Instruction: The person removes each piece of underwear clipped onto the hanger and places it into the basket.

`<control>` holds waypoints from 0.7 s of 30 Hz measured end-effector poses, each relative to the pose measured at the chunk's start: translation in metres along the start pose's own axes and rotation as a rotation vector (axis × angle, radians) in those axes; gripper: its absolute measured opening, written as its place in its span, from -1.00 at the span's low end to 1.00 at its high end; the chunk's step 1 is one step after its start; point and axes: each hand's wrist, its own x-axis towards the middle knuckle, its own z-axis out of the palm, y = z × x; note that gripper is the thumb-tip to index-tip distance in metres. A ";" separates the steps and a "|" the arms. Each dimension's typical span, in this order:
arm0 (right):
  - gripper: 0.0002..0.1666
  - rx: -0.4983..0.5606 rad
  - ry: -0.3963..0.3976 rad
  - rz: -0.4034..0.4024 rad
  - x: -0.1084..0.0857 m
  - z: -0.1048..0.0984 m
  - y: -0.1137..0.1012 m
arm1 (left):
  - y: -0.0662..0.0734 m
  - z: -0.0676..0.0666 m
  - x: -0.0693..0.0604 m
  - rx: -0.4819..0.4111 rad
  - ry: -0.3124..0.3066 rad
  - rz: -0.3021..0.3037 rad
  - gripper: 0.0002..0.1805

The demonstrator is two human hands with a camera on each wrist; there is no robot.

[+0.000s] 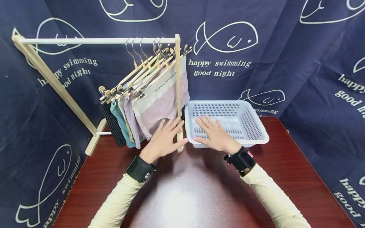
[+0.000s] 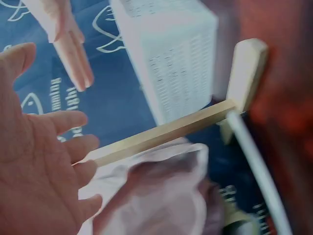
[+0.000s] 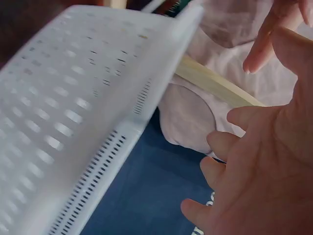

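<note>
My left hand (image 1: 162, 140) is spread in front of the pink-and-white underpants (image 1: 159, 98) at the near end of a row of hung garments, its palm bare in the left wrist view. My right hand (image 1: 214, 134) has its fingers spread over the front part of a white perforated basket (image 1: 225, 104); nothing is held in it. The right wrist view shows its fingers apart from the basket wall. Several wooden clip hangers (image 1: 134, 74) carry underpants, among them a dark striped pair (image 1: 114, 125) and a teal pair (image 1: 123, 123).
A wooden rack (image 1: 60, 82) with a white rail (image 1: 94, 41) stands at the left; its right post (image 1: 178, 79) is between the hung garments and the basket. All stand on a reddish-brown table (image 1: 285, 171). Dark blue fish-print cloth (image 1: 222, 79) hangs behind.
</note>
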 end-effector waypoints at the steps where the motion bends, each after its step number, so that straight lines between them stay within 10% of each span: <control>1: -0.04 0.011 0.000 -0.007 0.002 -0.004 0.000 | 0.001 -0.005 0.001 -0.001 -0.003 0.001 -0.15; 8: -0.09 0.095 0.075 -0.115 0.022 -0.037 -0.002 | 0.014 -0.058 0.009 0.007 0.063 0.038 -0.35; 16: -0.11 0.199 0.182 -0.170 0.051 -0.068 -0.010 | 0.035 -0.114 0.018 0.057 0.449 0.102 -0.49; 21: -0.17 0.257 0.234 -0.206 0.069 -0.078 -0.019 | 0.046 -0.135 0.028 -0.011 0.687 0.021 -0.57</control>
